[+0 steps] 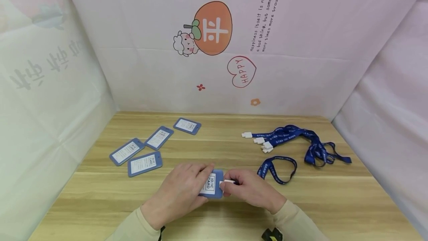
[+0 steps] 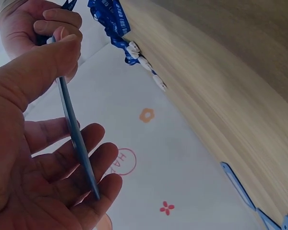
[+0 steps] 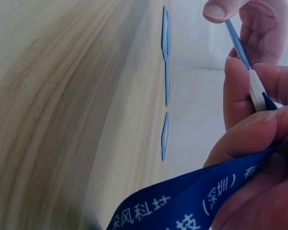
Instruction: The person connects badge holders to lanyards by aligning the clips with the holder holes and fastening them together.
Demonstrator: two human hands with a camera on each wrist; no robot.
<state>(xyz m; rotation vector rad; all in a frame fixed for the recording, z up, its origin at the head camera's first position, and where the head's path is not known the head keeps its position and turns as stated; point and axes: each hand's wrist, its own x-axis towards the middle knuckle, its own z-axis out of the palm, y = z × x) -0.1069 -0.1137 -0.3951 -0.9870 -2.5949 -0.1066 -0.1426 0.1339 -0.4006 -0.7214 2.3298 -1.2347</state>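
Between my two hands is a blue card holder with a white ID/IC card face. My left hand holds it from the left, its thumb on one edge and fingers along the other in the left wrist view. With thumb and fingers my right hand pinches the white clip of a dark blue lanyard. That clip meets the holder's slotted end; how far it is hooked in, I cannot tell. White lettering runs along the strap, which passes through my right palm and loops onto the table behind it.
Several more blue card holders lie flat at the left of the wooden table. At the back right is a bundle of blue lanyards, their white clips pointing left. Printed white cloth walls the back and sides.
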